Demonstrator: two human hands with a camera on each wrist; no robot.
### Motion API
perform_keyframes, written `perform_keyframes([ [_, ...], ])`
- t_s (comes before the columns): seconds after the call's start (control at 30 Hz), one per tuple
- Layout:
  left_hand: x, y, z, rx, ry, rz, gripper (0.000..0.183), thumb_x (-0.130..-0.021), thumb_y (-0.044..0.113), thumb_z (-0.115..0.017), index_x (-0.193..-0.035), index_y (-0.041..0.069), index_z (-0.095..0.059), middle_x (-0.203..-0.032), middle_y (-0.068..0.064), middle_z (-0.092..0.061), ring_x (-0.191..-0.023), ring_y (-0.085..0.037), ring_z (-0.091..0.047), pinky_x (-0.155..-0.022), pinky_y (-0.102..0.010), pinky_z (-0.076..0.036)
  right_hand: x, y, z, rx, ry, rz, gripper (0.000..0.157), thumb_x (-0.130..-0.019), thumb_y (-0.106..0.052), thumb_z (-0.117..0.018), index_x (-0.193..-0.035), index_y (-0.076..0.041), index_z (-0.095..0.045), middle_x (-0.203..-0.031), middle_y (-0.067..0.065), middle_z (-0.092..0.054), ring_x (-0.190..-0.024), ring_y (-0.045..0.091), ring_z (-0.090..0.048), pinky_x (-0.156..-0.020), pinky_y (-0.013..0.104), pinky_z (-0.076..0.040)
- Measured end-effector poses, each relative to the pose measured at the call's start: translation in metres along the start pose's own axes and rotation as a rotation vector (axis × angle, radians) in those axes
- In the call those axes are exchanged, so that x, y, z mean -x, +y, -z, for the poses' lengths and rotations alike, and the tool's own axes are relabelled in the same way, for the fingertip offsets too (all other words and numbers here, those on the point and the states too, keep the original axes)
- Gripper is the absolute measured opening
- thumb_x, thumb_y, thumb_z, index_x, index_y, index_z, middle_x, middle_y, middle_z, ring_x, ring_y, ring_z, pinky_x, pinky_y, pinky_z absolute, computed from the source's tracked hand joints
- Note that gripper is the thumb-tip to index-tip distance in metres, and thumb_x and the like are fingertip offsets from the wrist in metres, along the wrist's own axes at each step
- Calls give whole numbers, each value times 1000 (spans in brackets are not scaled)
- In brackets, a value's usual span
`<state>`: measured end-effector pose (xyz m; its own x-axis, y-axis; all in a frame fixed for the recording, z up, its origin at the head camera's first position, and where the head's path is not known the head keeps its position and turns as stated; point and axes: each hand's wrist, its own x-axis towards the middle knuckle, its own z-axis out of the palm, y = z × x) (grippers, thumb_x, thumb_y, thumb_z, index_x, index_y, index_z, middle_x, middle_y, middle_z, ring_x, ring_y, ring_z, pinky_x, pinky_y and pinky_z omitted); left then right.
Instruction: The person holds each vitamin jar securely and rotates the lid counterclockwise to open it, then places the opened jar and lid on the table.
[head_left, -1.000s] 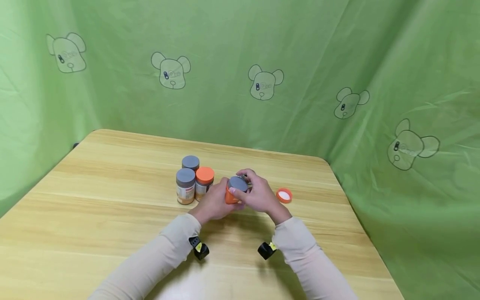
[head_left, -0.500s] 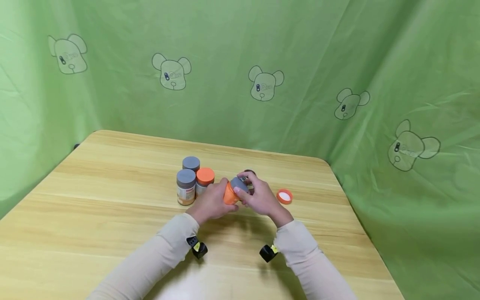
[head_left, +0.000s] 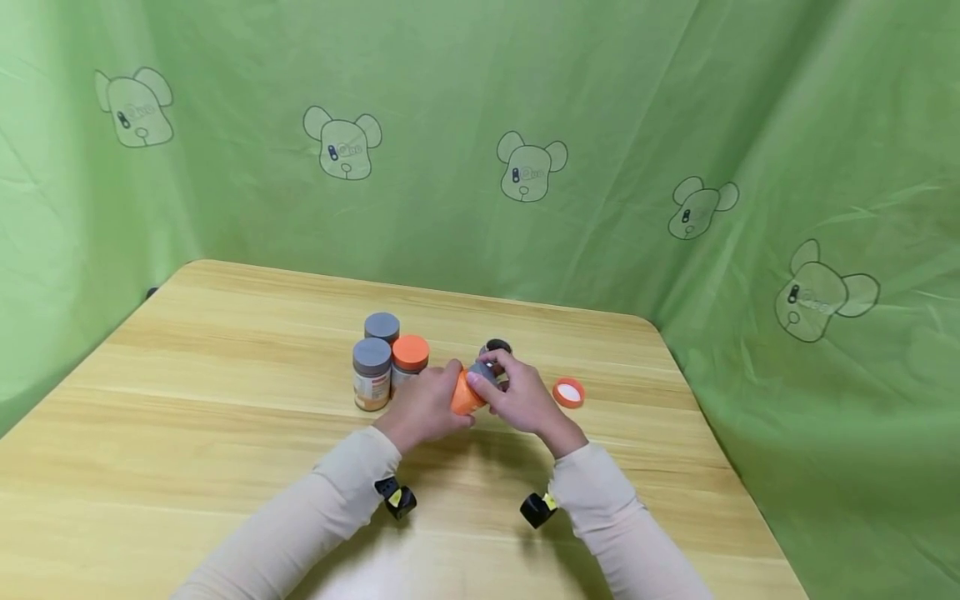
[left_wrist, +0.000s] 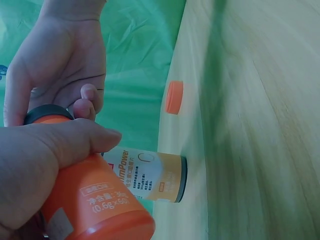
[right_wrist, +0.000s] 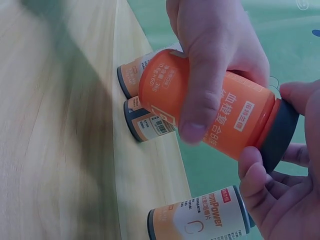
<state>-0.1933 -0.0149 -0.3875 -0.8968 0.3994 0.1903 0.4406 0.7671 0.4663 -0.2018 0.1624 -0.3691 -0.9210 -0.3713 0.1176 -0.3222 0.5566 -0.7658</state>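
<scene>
An orange bottle [right_wrist: 230,110] with a dark grey lid [right_wrist: 279,135] is held tilted above the table between both hands. My left hand [head_left: 425,404] grips its body, the thumb lying across the front in the left wrist view. Fingers and thumb of my right hand [head_left: 521,393] pinch the grey lid, which sits on the bottle's neck. Just behind the right hand stands a white-and-orange bottle [left_wrist: 150,172]; its dark top [head_left: 497,344] shows in the head view. An orange lid [head_left: 568,392] lies on the table right of the right hand, white inside facing up.
Left of the hands stand two grey-capped bottles [head_left: 371,373] and one with an orange cap [head_left: 411,352], close together. The wooden table [head_left: 225,375] has a green curtain [head_left: 442,233] behind it and along its right side. Each wrist wears a small black camera [head_left: 401,502].
The orange bottle has gone from nearly upright to tilted, its lid end toward the right. The dark-topped bottle behind the right hand has come into clearer view. The hands have shifted only slightly.
</scene>
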Motion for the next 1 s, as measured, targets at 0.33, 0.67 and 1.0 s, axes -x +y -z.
perform_keyframes([
  [0.33, 0, 1, 2, -24, -15, -7, 55, -75, 31, -83, -115, 5, -55, -86, -4, -63, -67, -14, -57, -62, -30, -49, 1, 3, 1, -76, -35, 3, 40, -96, -28, -61, -127, -4, -52, -106, 21, -57, -77, 22, -65, -64, 41, -55],
  [0.67, 0, 1, 5, -43, -36, 6, 57, -73, 31, -84, -115, 6, -55, -86, -5, -64, -68, -15, -57, -63, -31, -49, 1, 6, 0, -113, -61, -5, 40, -96, -25, -62, -129, -5, -51, -110, 22, -56, -82, 37, -66, -65, 43, -55],
  [1.0, -1, 0, 7, -53, -55, -9, 56, -73, 33, -84, -114, 6, -56, -83, -3, -62, -66, -16, -56, -60, -31, -48, 6, -11, 5, -92, -79, -20, 39, -97, -15, -59, -131, 1, -48, -112, 25, -55, -77, 26, -65, -66, 43, -55],
])
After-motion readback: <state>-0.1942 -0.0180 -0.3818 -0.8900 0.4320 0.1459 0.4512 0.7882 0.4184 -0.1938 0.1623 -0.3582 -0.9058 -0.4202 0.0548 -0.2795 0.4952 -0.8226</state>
